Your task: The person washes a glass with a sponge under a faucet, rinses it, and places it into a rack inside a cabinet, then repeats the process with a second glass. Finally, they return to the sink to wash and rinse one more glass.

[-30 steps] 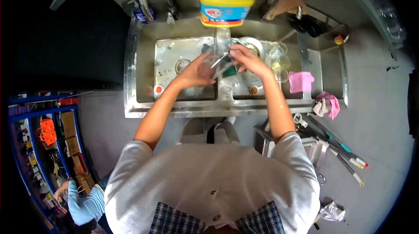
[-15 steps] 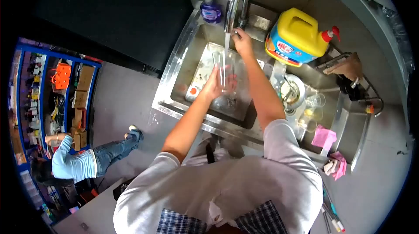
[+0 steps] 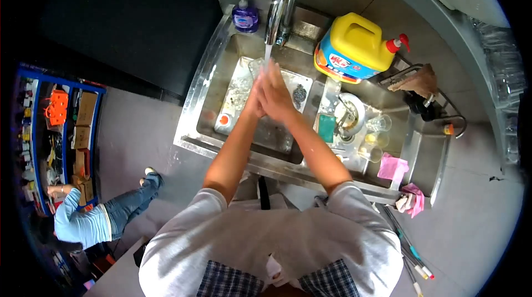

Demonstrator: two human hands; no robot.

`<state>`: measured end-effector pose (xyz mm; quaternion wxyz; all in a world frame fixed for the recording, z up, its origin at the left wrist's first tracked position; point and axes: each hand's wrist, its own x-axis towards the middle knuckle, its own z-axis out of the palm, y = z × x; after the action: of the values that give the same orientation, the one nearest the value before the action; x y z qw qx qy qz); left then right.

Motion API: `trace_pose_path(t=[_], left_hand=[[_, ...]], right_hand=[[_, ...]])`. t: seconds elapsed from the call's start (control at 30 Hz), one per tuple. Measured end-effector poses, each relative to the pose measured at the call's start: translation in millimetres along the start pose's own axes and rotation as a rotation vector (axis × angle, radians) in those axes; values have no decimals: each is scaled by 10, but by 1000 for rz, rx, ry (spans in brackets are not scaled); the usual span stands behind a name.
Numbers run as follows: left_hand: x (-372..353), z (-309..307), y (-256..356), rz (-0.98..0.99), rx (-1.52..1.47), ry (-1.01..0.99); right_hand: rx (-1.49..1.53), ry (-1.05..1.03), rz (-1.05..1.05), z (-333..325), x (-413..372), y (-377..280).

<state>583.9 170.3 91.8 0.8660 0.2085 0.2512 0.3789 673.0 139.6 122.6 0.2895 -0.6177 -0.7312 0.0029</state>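
Under the running faucet [image 3: 272, 22], both of my hands are close together over the left sink basin [image 3: 213, 105]. A clear glass [image 3: 256, 67] shows past the fingertips of my left hand [image 3: 254, 102], which is wrapped round it; most of the glass is hidden. My right hand [image 3: 275, 95] lies against the glass and my left hand, its fingers stretched out and blurred by motion. Water runs down onto the fingertips and glass. A dark scouring pad [image 3: 300, 94] is in the basin, right of my hands.
Behind the sink stand a purple soap bottle [image 3: 245, 17] and a yellow jug [image 3: 360, 42]. The right basin holds a green sponge [image 3: 326, 128], a plate [image 3: 357, 109] and several glasses [image 3: 379, 123]. Pink cloths [image 3: 394, 168] hang at its edge. Another person [image 3: 88, 225] is by shelves at left.
My right hand has left the faucet handle and come down against the glass and my left hand. The glass is lower and mostly covered. The camera view has shifted right.
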Motion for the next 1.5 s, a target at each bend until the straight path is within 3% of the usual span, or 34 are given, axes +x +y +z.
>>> trace_pose_path(t=[0.07, 0.13, 0.17, 0.2, 0.27, 0.3, 0.33, 0.4, 0.47, 0.5, 0.53, 0.6, 0.7, 0.9, 0.93, 0.97, 1.07, 1.13, 1.23, 1.27, 1.37, 1.5], left_hand=[[-7, -175, -41, -151, 37, 16], [-42, -309, -138, -338, 132, 76], [-76, -306, -162, -75, -19, -86], [-22, -371, -129, -75, 0, -24], [79, -437, -212, -72, 2, 107], [76, -535, -179, -131, 295, 9], [62, -537, -182, -163, 338, 31], [107, -493, 6, 60, 552, 71], [146, -402, 147, 309, 1052, 44], [24, -328, 201, 286, 1257, 4], [-184, -36, 380, 275, 1461, -43], [-109, -15, 505, 422, 1521, -136], [-11, -397, 427, 219, 1042, -180], [-40, -406, 316, 37, 699, -227], [-47, -460, 267, 100, 777, -192], [-24, -543, 246, 170, 856, -158], [-10, -445, 341, 332, 1135, -84], [-62, -313, 516, 352, 1319, -114], [17, -498, 526, 416, 1329, -137], [0, -484, 578, 443, 1323, -150], [-126, -270, 698, 220, 1328, -34], [-138, -283, 642, 258, 1368, -83]], right_hand=[[362, 8, 123, 298, 91, 341], [516, 63, 483, 362, 258, 241], [184, 10, 177, 420, 104, 146], [75, -27, -35, 53, 9, -105], [241, 125, 136, 356, 16, 171], [579, 175, 508, 352, 198, 269], [905, 228, 899, 352, 293, 332], [1005, 263, 711, 401, 264, 255], [987, 257, 532, 345, 15, 238], [1530, 153, 1087, 258, 97, 365], [1734, 109, 1033, 518, 74, 619], [1749, 231, 1117, 261, 176, 349], [1663, 188, 598, 263, 31, 156], [1558, 40, 449, 139, -39, 216], [1528, -2, 439, 73, -25, 213], [1358, -37, 597, -35, -38, 255], [1121, -436, 823, -157, 140, 647], [951, -409, 712, -82, 188, 678], [689, -440, 631, 35, 348, 767], [729, -391, 644, -56, 364, 685], [900, -306, 724, -249, 301, 611], [970, -277, 805, -118, 197, 628]])
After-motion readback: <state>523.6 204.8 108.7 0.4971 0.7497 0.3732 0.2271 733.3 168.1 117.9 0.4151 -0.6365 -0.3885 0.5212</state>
